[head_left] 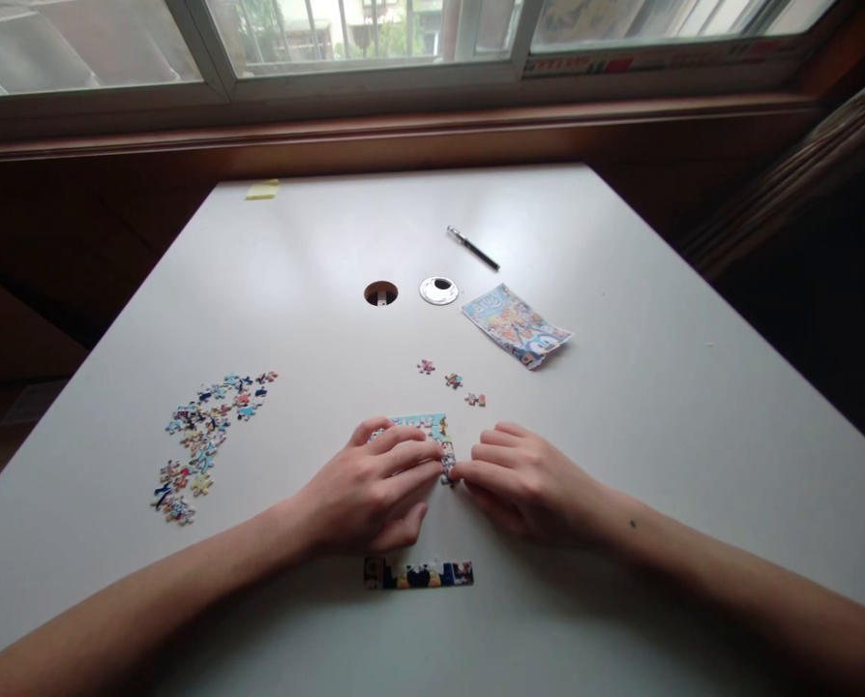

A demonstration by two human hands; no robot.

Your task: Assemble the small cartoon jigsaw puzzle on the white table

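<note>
My left hand (374, 489) lies flat, fingers stretched, on a partly joined jigsaw section (425, 426) near the table's front middle. My right hand (516, 479) meets it from the right, its fingertips pinched on a small puzzle piece (448, 471) at that section's right edge. A joined strip of puzzle (418, 574) lies just in front of my hands. Three loose pieces (453, 380) sit behind them. A pile of several loose pieces (204, 436) spreads out at the left.
The white table (621, 436) has a round cable hole (380, 292) and its loose cap (439, 290). A puzzle bag (517, 325), a black pen (473, 248) and a yellow sticky pad (262, 190) lie farther back. A window runs along the far wall.
</note>
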